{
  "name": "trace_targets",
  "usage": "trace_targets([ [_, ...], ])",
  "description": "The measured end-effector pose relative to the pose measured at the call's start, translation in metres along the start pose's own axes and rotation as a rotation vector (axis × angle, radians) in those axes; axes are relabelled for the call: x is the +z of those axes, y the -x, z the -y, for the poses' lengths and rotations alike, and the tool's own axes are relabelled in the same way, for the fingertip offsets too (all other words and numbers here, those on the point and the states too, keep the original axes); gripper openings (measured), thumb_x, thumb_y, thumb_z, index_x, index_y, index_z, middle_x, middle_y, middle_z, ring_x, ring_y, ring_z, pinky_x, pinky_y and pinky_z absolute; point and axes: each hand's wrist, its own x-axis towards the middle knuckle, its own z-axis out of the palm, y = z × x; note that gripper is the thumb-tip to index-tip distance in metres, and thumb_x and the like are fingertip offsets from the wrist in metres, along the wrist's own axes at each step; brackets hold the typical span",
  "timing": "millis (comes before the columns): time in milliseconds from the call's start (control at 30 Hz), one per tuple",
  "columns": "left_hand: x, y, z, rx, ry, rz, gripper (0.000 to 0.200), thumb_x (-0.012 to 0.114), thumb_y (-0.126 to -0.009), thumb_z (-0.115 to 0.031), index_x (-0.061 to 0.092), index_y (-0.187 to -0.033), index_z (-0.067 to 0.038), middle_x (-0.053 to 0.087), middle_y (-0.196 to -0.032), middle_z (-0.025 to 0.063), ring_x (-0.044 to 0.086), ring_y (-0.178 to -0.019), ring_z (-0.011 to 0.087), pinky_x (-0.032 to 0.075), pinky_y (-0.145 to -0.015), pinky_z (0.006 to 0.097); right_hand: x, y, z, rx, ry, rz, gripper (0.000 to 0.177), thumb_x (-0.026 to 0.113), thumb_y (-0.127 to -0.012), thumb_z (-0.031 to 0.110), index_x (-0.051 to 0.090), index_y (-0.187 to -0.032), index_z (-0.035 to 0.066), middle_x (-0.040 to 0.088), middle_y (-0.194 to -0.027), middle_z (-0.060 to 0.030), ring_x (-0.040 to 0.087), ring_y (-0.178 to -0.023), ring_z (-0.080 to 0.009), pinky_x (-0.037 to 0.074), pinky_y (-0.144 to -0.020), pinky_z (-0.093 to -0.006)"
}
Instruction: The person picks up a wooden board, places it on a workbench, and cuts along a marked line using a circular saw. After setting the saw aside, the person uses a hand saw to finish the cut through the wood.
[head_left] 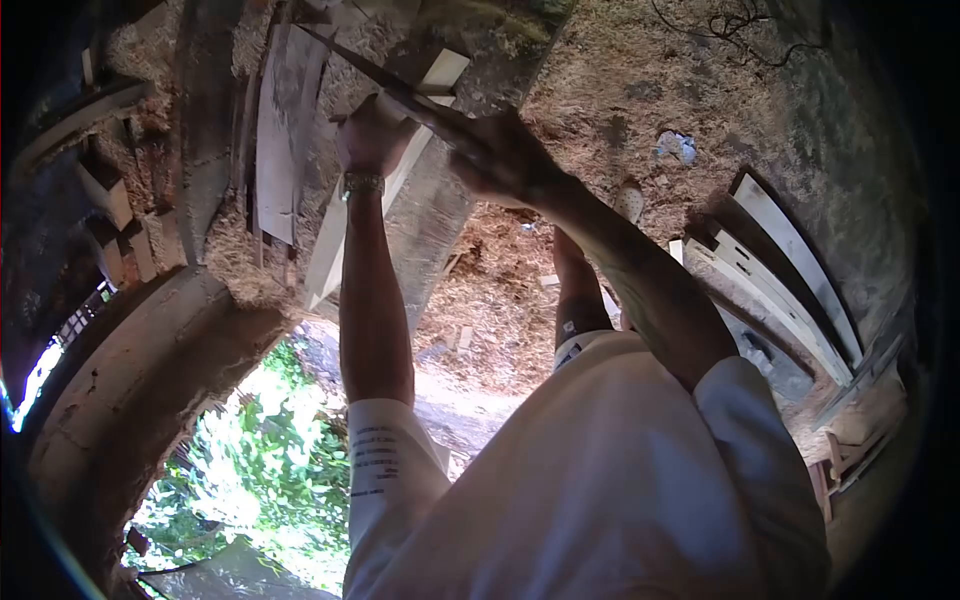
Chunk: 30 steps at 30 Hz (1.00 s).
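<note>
A long, dark, tapered tool (375, 73), which looks like a handsaw, slants from the upper left to my right hand (500, 160). The fingers of that hand are closed round its wide end. A watch circles the wrist of my left hand (376, 138), which grips a pale wooden strip (405, 165) just left of my right hand. The strip lies at a slant on a broad grey plank (435, 225), and the tool crosses above it. The left fingertips are dark and partly hidden.
Several boards (770, 280) lie on the right. A pale plank (280, 130) stands out at the upper left, near wood offcuts (110, 190). Shavings (505, 290) cover the ground around my foot (629, 202). A crumpled pale blue item (676, 148) lies at the upper right.
</note>
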Motion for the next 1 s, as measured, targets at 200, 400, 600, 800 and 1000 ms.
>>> trace_targets([
  [200, -0.016, -0.011, -0.008, -0.066, -0.082, 0.129, 0.059, 0.077, -0.073, -0.056, 0.069, -0.103, -0.006, 0.074, -0.094, 0.0179, 0.073, -0.085, 0.0341, 0.059, -0.079, 0.0441, -0.067, 0.027, 0.079, 0.27, -0.131, 0.061, 0.059, 0.058, -0.081, 0.014, 0.051, -0.14, 0.012, 0.073, -0.098, -0.0154, 0.071, -0.067, -0.0278, 0.056, -0.054, -0.0376],
  [400, -0.013, -0.009, 0.0, 0.057, 0.056, -0.034, 0.054, 0.085, -0.07, -0.048, 0.068, -0.092, -0.001, 0.071, -0.087, 0.0182, 0.07, -0.078, 0.0328, 0.055, -0.071, 0.0428, -0.095, 0.075, 0.043, 0.995, -1.402, -0.334, 0.031, 0.055, -0.09, 0.024, 0.044, -0.063, 0.015, 0.032, -0.054, 0.0034, 0.029, -0.042, -0.0087, 0.025, -0.04, -0.0269],
  [600, -0.015, -0.009, 0.0, 0.039, 0.055, 0.011, 0.051, 0.084, -0.072, -0.046, 0.068, -0.096, -0.003, 0.072, -0.087, 0.0183, 0.07, -0.079, 0.0336, 0.055, -0.072, 0.0427, -0.117, 0.158, 0.026, 1.335, -1.519, -0.476, 0.043, 0.053, -0.097, 0.033, 0.033, -0.062, 0.019, 0.026, -0.05, 0.0052, 0.022, -0.037, -0.0094, 0.019, -0.038, -0.0279],
  [800, -0.019, -0.005, -0.012, -0.01, 0.08, 0.003, 0.059, 0.081, -0.07, -0.05, 0.068, -0.103, -0.003, 0.072, -0.095, 0.0204, 0.071, -0.085, 0.036, 0.058, -0.077, 0.0449, -0.124, 0.121, 0.055, 1.574, -1.283, -0.612, 0.048, 0.049, -0.102, 0.044, 0.034, -0.063, 0.021, 0.023, -0.051, 0.0061, 0.023, -0.039, -0.0088, 0.021, -0.038, -0.0274],
  [1000, -0.018, -0.004, -0.02, -0.047, -0.023, 0.023, 0.051, 0.079, -0.074, -0.049, 0.069, -0.099, -0.006, 0.073, -0.089, 0.0172, 0.072, -0.078, 0.0327, 0.059, -0.071, 0.0434, 0.001, -0.008, -0.038, 1.227, -1.296, -0.456, 0.05, 0.061, -0.095, 0.04, 0.035, -0.058, 0.02, 0.027, -0.049, 0.0072, 0.023, -0.038, -0.0096, 0.02, -0.04, -0.029],
])
